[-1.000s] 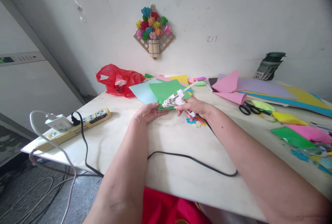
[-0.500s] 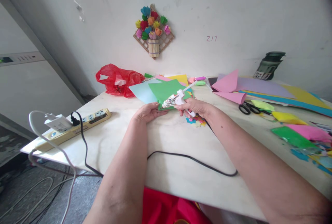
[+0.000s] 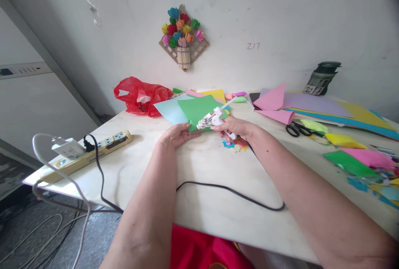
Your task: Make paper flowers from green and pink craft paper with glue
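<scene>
A white hot glue gun (image 3: 217,115) is gripped in my right hand (image 3: 235,126), a glue stick jutting from its back end up and to the right. Its nozzle points left, over the near edge of a green paper sheet (image 3: 199,107). My left hand (image 3: 179,134) pinches the near left corner of that sheet, thumb on top and fingers beneath. Light blue paper (image 3: 171,109) lies under the green one, with pink and yellow sheets behind. Small coloured paper scraps (image 3: 235,145) lie below my right hand. The gun's trigger is hidden by my fingers.
A power strip (image 3: 106,146) with plugs sits at the left, and a black cord (image 3: 230,188) loops across the near table. Red plastic bag (image 3: 140,96) stands at the back left. Scissors (image 3: 299,128), coloured paper, packets and a dark bottle (image 3: 322,79) are on the right.
The glue gun has shifted very slightly to the right along the green sheet's near edge. My left hand keeps its hold on the paper. The whole view has moved slightly.
</scene>
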{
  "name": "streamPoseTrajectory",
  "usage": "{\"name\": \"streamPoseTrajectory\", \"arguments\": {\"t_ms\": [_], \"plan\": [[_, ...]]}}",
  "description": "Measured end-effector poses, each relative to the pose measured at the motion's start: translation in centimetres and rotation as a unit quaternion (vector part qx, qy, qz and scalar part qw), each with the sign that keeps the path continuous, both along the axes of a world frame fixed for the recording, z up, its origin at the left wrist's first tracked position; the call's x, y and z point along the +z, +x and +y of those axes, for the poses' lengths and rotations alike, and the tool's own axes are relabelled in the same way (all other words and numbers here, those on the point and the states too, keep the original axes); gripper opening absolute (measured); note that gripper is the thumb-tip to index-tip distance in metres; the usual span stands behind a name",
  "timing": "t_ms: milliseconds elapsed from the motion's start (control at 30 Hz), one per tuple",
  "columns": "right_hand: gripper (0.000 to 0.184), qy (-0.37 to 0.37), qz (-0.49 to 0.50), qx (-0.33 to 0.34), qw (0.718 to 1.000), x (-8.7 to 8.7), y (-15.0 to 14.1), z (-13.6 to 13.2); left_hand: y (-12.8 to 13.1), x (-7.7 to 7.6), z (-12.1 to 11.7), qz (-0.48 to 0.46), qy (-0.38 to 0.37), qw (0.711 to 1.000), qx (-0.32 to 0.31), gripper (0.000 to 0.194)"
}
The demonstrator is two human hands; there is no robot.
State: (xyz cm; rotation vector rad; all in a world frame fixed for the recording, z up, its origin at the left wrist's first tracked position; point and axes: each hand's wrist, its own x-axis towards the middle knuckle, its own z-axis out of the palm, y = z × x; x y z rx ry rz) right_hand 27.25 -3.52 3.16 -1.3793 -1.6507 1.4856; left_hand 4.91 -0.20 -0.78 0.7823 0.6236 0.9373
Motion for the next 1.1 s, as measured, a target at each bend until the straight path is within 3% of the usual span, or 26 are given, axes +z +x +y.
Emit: {"name": "streamPoseTrajectory", "arguments": {"t_ms": [433, 733, 1100], "plan": [[0.026, -0.012, -0.006, -0.016, 1.0, 0.8, 0.7, -0.5, 0.2, 0.2, -0.2, 0.007, -0.016, 0.999, 0.037, 0.023], [0.03, -0.007, -0.044, 0.007, 0.999, 0.7, 2.1, 0.1, 0.2, 0.1, 0.1, 0.002, -0.018, 0.999, 0.045, 0.021], [0.021, 0.022, -0.062, -0.013, 0.998, 0.7, 3.3, 0.6, 0.2, 0.2, 0.1, -0.001, -0.016, 0.998, 0.054, 0.026]]}}
